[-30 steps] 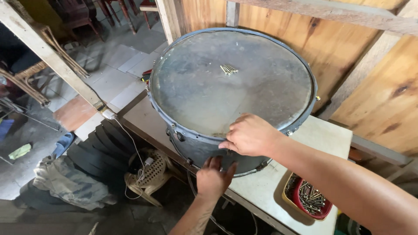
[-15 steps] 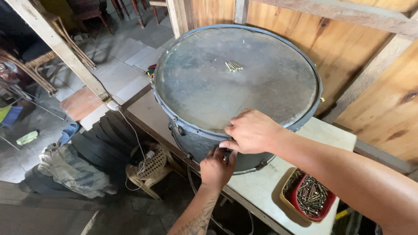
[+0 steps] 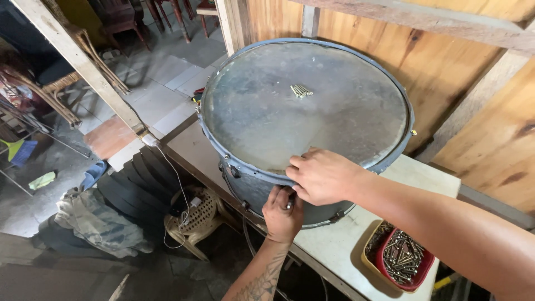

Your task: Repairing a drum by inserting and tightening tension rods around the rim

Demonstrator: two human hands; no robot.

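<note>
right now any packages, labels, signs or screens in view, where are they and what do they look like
No labels, signs or screens show.
Red tub: the only container, set in a yellow tray at the white table's near right corner, rounded, full of metal screws.
Drum: large, round, grey-blue, on the table, no label visible; both hands at its near rim.

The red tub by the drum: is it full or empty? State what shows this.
Nearly full. The red tub on the table holds a heap of metal bolts reaching about to its rim.
</note>
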